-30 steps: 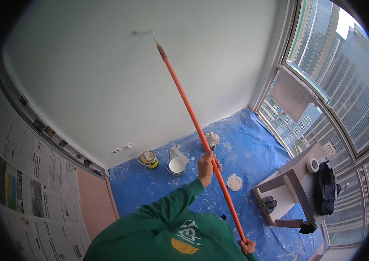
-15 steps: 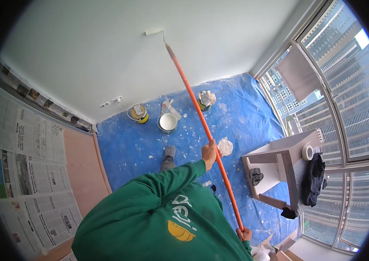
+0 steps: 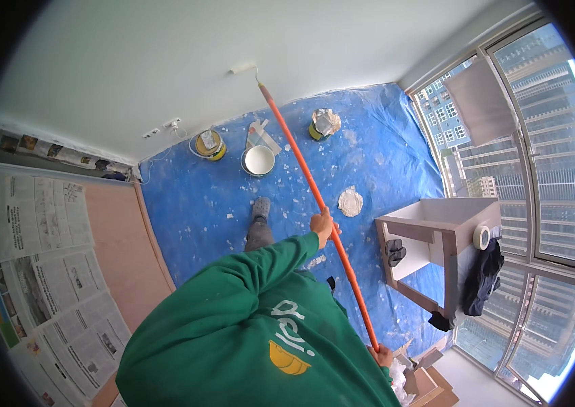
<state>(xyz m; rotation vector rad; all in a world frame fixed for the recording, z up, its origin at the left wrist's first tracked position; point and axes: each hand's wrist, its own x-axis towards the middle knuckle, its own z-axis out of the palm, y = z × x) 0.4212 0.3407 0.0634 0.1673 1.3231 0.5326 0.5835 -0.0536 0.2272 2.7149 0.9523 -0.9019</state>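
Observation:
A long orange pole [image 3: 308, 175] slants across the middle of the view, with a white paint roller [image 3: 242, 68] at its far end against the pale wall [image 3: 165, 54]. My left hand [image 3: 324, 227] is closed around the pole partway along it. Close to the pole's near end, my right hand [image 3: 381, 355] grips it too, partly hidden by the green sleeve. On the floor beyond my left hand stands a bucket of white paint [image 3: 259, 161], with flat light-coloured pieces [image 3: 262, 136] beside it.
Blue sheeting [image 3: 192, 203] covers the floor. Two more paint cans [image 3: 211, 144] [image 3: 324, 123] stand near the wall. A round crumpled foil piece [image 3: 350, 201] lies right of the pole. An open-framed cabinet [image 3: 430, 234] holds tape [image 3: 481, 237] and dark cloth [image 3: 484, 278] by the windows.
The roller has come down the wall, nearer the floor. The view has tilted, so floor things appear higher in the picture. Both hands keep hold of the pole.

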